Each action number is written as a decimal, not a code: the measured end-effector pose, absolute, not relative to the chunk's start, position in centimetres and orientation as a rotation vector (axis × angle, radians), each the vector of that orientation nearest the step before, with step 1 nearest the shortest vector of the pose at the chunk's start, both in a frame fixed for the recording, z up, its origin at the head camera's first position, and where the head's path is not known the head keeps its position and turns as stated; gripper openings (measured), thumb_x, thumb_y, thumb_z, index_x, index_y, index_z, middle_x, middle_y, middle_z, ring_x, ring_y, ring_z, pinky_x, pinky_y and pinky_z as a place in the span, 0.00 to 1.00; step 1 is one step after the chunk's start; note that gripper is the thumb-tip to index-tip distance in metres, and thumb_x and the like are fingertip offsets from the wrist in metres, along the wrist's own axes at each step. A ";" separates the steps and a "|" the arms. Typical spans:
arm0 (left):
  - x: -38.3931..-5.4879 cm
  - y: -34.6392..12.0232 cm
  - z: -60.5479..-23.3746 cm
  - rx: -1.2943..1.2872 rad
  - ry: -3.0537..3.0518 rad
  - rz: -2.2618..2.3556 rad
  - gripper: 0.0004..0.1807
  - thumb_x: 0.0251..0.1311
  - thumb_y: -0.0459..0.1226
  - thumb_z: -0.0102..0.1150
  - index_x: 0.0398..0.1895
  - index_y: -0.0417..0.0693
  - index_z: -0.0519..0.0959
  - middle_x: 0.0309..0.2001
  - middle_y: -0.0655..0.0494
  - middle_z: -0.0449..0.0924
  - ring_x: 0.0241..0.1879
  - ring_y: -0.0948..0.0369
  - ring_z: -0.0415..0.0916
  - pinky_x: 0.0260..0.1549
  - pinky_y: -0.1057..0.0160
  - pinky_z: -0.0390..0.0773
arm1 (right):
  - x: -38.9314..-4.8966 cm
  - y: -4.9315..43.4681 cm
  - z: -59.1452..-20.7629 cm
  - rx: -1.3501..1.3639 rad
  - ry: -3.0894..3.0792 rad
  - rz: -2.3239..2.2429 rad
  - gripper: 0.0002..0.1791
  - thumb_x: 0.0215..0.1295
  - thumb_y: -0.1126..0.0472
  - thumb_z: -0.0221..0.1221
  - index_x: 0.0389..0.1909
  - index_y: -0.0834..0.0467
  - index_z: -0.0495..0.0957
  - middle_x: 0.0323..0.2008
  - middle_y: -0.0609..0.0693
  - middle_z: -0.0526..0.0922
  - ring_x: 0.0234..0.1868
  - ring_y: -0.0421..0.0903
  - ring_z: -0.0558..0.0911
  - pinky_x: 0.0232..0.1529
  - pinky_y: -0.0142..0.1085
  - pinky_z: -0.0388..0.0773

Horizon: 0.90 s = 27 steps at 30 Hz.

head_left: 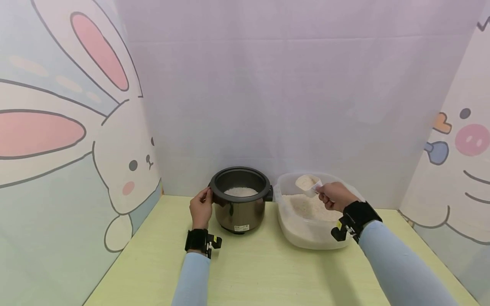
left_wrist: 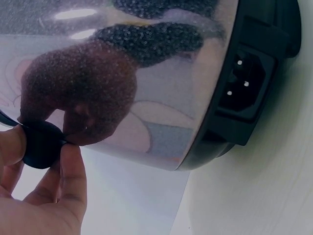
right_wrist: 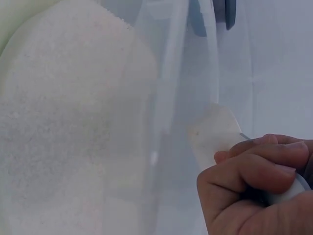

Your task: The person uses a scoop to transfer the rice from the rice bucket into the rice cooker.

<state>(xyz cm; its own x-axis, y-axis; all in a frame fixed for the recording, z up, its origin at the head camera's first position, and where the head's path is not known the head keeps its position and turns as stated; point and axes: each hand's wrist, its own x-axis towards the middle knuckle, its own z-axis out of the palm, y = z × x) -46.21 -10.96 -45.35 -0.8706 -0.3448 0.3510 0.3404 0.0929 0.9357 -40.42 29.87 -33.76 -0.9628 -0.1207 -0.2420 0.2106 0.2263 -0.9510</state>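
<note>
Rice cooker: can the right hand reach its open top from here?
Probably yes. The right hand holds the loaded scoop over the tub, next to the rice cooker, whose top is uncovered; the left hand grips only the side handle, leaving the way in free.

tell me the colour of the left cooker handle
The handle is black, clearest in the left wrist view.

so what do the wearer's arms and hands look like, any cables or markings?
Left hand and right hand: bare, no gloves. Light-blue left sleeve and right sleeve, both long. Black left wristband and right wristband, each with a small black module showing a yellow mark and silvery hardware. No cables that I can make out.
</note>
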 end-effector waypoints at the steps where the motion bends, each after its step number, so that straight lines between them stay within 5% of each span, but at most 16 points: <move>1: -46.2 -11.0 -45.4 0.006 -1.888 -1.828 0.14 0.74 0.34 0.58 0.57 0.40 0.85 0.48 0.39 0.85 0.45 0.48 0.85 0.39 0.72 0.85 | -40.4 29.8 -33.4 0.099 2.239 -1.818 0.19 0.84 0.61 0.40 0.64 0.70 0.57 0.27 0.47 0.61 0.24 0.40 0.56 0.26 0.36 0.57; 14: -46.2 -11.0 -45.3 0.014 -1.887 -1.820 0.14 0.74 0.35 0.59 0.56 0.39 0.85 0.49 0.39 0.85 0.45 0.49 0.84 0.39 0.72 0.85 | -40.5 26.9 -29.6 0.154 2.316 -1.893 0.14 0.84 0.59 0.43 0.53 0.68 0.63 0.26 0.46 0.64 0.22 0.39 0.59 0.22 0.32 0.58; 27: -46.3 -11.1 -45.4 0.037 -1.882 -1.829 0.14 0.74 0.35 0.59 0.56 0.41 0.85 0.47 0.40 0.85 0.42 0.53 0.85 0.39 0.71 0.85 | -40.5 21.5 -27.0 0.089 2.292 -1.962 0.15 0.84 0.60 0.44 0.56 0.70 0.64 0.26 0.47 0.64 0.22 0.39 0.58 0.21 0.31 0.55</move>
